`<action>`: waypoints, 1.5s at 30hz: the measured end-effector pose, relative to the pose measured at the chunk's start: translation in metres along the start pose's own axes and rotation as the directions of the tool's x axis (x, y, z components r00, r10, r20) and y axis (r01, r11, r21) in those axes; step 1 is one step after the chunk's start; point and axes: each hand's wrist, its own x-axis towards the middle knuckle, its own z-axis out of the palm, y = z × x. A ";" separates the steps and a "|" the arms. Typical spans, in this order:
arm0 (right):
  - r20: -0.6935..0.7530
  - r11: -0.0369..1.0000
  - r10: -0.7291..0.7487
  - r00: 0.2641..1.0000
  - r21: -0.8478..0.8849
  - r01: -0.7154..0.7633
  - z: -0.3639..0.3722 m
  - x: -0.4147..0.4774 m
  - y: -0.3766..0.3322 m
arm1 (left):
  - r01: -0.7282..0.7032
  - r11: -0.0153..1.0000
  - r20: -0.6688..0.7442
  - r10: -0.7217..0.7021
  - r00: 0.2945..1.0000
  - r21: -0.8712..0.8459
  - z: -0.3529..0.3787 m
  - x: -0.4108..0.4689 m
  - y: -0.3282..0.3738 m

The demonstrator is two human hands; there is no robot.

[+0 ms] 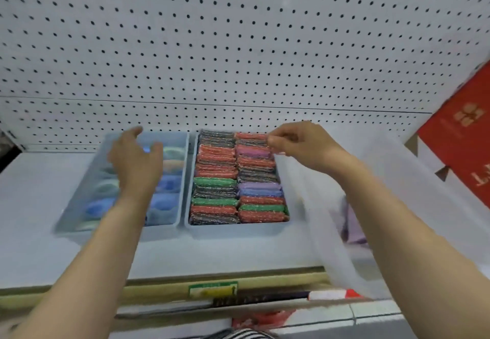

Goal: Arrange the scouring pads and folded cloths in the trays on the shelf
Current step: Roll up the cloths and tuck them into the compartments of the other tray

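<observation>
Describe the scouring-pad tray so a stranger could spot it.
Below the white pegboard wall, two pale blue plastic trays sit side by side on the shelf. Take the right-hand tray. Its neighbour holds blurred round bluish items; this one is packed with two columns of glittery red, green, black and purple pads.

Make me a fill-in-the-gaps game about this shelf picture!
1. The cloths in the right tray stand in ___ long lines, front to back.
2. The left hand is above the tray on the ___.
3. The right hand pinches a see-through plastic ___.
4. The box at the edge is ___.
Missing words: two; left; bag; red.
</observation>
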 end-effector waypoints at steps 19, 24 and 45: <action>0.528 0.999 -0.033 0.849 0.001 0.038 -0.109 -0.033 0.199 | -0.259 0.935 0.668 0.354 0.654 -0.242 0.165 -0.166 0.165; 0.391 0.960 -0.190 0.901 0.266 0.087 -0.145 -0.037 0.158 | -0.042 0.937 0.792 0.317 0.523 -0.347 0.157 -0.166 0.212; -0.035 0.918 -0.064 0.997 0.391 0.073 -0.183 -0.037 0.106 | -0.113 0.778 0.406 0.439 0.801 -0.618 0.118 -0.104 0.270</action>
